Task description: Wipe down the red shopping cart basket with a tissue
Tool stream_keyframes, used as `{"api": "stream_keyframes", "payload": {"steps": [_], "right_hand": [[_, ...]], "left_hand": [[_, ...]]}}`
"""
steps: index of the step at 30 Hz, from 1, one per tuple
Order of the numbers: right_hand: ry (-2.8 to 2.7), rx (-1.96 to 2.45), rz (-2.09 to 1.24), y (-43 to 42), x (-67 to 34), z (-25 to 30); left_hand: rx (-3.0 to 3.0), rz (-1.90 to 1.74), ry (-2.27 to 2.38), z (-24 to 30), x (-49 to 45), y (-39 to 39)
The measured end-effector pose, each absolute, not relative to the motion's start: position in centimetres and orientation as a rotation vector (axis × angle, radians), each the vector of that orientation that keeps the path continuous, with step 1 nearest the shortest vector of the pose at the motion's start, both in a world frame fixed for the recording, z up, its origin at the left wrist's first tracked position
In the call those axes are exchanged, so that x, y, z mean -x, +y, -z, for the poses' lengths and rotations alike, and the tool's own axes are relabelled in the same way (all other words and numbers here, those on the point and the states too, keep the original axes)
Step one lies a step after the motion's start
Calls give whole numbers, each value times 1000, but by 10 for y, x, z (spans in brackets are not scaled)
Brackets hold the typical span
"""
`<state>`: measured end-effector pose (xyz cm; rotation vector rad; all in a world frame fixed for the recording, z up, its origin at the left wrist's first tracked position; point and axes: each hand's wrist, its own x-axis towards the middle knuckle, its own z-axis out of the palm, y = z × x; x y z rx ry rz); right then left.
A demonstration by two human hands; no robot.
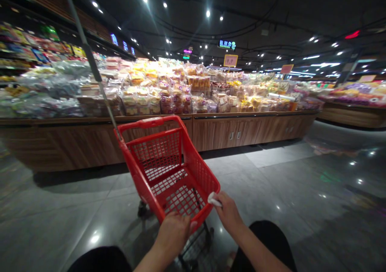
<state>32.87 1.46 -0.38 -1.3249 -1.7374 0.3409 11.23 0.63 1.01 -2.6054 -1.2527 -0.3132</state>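
Observation:
A red plastic shopping cart [188, 175] with a lattice basket stands right in front of me; nothing shows inside its basket. My left hand [175, 229] is wrapped over the near rim. At the near right corner, my right hand [227, 209] is closed on a small white wad [214, 199], perhaps tissue or cloth, which lies against the rim. The cart's bar [150, 122] is at the far end, and a thin grey pole [96, 69] rises from its far left corner.
Beyond the cart runs a wood-panelled display counter [217, 133], heaped with bagged baked goods [175, 99]. A price sign [230, 60] stands above it. Stocked shelves [33, 50] are at left, another rounded display [352, 115] at right. The grey tiled floor [280, 207] reflects lights.

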Motion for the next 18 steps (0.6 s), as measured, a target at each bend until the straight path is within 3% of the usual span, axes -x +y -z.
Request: {"api": "stream_keyframes", "payload": {"steps": [7, 14, 18], "right_hand": [[-1624, 1456, -188, 40, -342, -6], [-1724, 1330, -271, 11, -346, 12], [-1447, 1453, -46, 20, -371, -9]], "left_hand": [[2615, 343, -1175, -8, -99, 8], [2640, 371, -1135, -8, -88, 5], [2657, 375, -1112, -9, -84, 6]]}}
